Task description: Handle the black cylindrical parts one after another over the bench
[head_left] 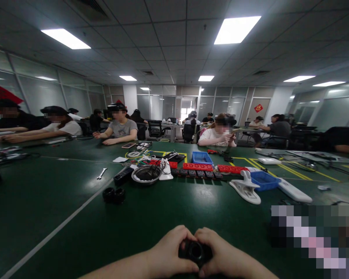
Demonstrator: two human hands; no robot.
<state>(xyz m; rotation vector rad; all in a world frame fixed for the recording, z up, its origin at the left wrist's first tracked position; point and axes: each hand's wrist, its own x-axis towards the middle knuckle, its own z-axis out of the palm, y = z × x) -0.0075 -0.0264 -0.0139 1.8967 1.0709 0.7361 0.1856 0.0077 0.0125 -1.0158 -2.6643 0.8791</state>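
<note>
Both of my hands meet at the bottom centre, just above the green table (75,193). Between them is a small black round part (195,252) with a hole in its middle. My left hand (170,252) curls around its left side and my right hand (221,254) wraps its right side, fingers closed on it. Much of the part is hidden by my fingers.
Farther out lie two black ring parts (114,194), a metal bowl (146,174), a wrench (101,173), red strips (197,167), blue trays (202,157) and white plastic clamps (246,186). Several seated people work along the far side.
</note>
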